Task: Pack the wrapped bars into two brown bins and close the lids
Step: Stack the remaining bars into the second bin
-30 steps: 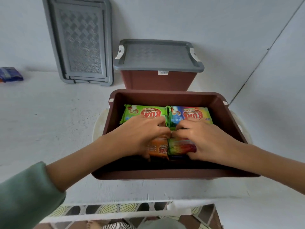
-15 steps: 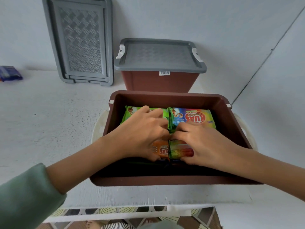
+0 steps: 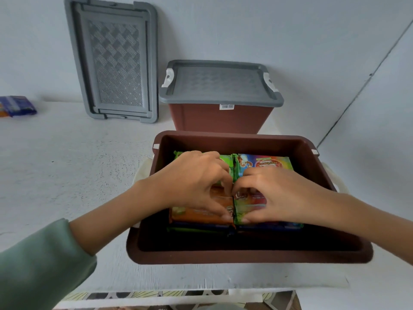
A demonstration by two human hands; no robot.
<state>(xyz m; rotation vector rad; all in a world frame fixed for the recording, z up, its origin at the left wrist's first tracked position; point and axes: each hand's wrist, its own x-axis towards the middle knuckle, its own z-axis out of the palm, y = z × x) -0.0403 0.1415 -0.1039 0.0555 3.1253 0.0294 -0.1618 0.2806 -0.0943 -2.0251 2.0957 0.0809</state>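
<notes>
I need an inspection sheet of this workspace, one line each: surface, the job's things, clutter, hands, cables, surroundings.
Surface: white table, speckled.
Job's things: open bin holds bars in layers; closed bin behind it, lid on; spare lid leans on the wall.
Clutter: blue packet at the table's far left.
Hands: left hand grips an orange bar, right hand a green one, side by side in the open bin.
Cables: nothing seen.
Surroundings: white wall; patterned floor below the table's near edge.

Bars [image 3: 266, 163] in near bin [image 3: 245, 256]
</notes>
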